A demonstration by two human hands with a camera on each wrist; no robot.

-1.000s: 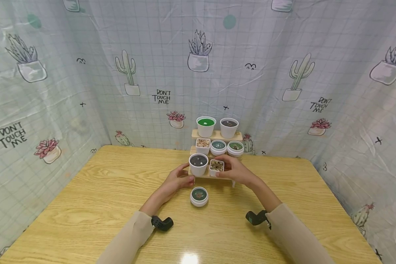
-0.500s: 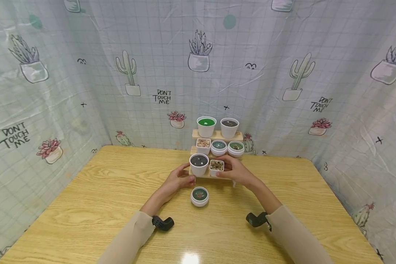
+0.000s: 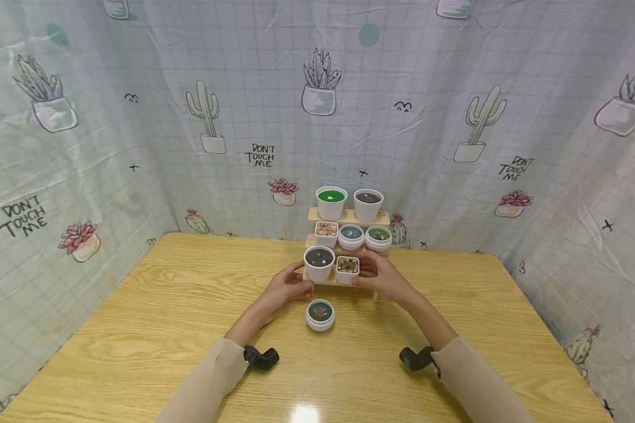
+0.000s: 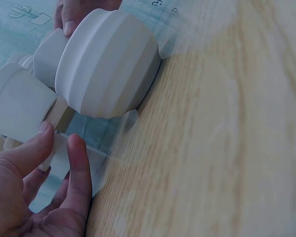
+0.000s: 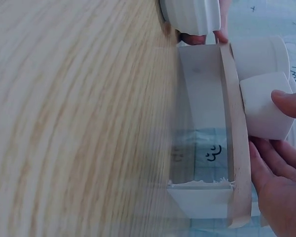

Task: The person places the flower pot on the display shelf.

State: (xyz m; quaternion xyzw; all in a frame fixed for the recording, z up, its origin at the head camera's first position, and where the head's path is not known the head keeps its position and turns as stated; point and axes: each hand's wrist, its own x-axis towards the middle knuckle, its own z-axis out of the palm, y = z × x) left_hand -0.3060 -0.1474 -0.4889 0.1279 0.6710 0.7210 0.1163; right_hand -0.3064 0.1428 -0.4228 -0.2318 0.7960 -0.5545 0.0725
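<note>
In the head view a small three-tier wooden shelf stand (image 3: 325, 284) bears several white pots. My left hand (image 3: 280, 292) holds its left end at the lowest shelf, beside a round white pot (image 3: 318, 272) with dark grey fill. Right of that pot is a square white pot (image 3: 347, 276) with pebbles on top. My right hand (image 3: 388, 282) is at this pot's right side, fingers behind and thumb at its front corner, loosely placed. A low ribbed white pot (image 3: 320, 324) with dark green fill stands on the table before the stand; the left wrist view shows its ribbed side.
On the middle shelf are a square pebble pot (image 3: 326, 239) and two low round pots. The top shelf bears a green-filled pot (image 3: 331, 209) and a grey-filled pot (image 3: 368, 212). A printed curtain (image 3: 233, 106) hangs behind the wooden table (image 3: 190, 305).
My right hand has slid slightly right, its thumb and fingertips drawing back along the square pebble pot. My left hand and the pots stay where they were.
</note>
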